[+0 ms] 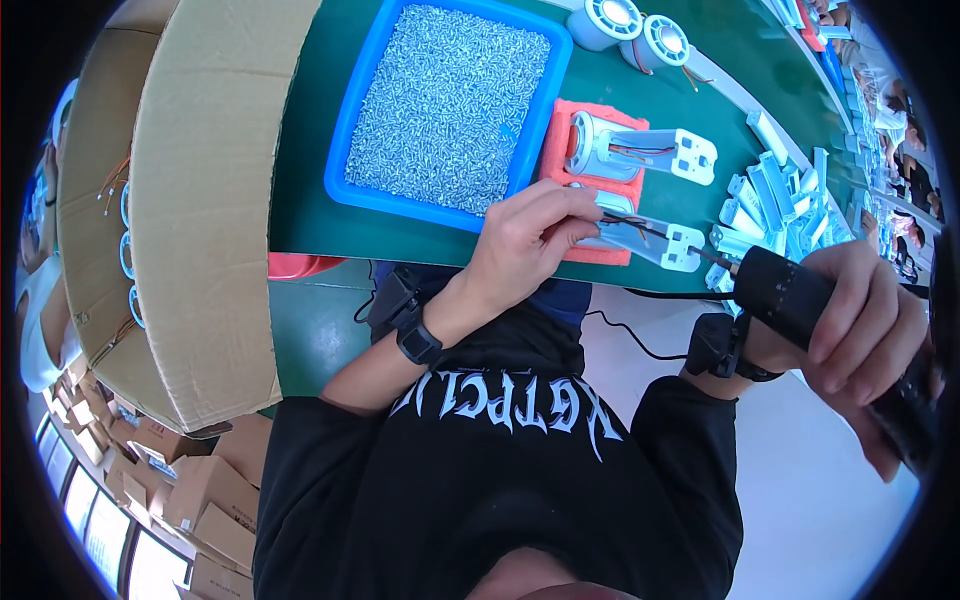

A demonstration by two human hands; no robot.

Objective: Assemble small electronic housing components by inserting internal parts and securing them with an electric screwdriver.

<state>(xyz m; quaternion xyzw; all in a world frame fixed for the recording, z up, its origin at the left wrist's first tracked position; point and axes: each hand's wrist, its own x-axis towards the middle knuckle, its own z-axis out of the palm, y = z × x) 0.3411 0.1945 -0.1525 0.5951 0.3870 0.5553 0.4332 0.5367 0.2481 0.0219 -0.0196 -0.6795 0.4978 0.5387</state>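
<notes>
My right hand (pixel 868 325) is wrapped around a black electric screwdriver (pixel 778 288). Its thin bit points left and meets the end of the nearer white lamp-like fitting (pixel 682 248). My left hand (pixel 530 235) is closed in a pinch at the round end of that fitting, where dark wires (pixel 625 222) run out from the fingertips. The fingers partly cover this end. Beyond it, a second white fitting (pixel 690 155) lies on its side with red and dark wires in its open channel. Both round ends rest on a red foam block (pixel 598 108).
A blue tray (pixel 337 180) full of small metal screws stands left of the foam on the green table (pixel 305 215). Two round white units (pixel 655 42) are at the back. White brackets (pixel 770 195) are heaped at right. A large cardboard box (pixel 205 210) borders the left.
</notes>
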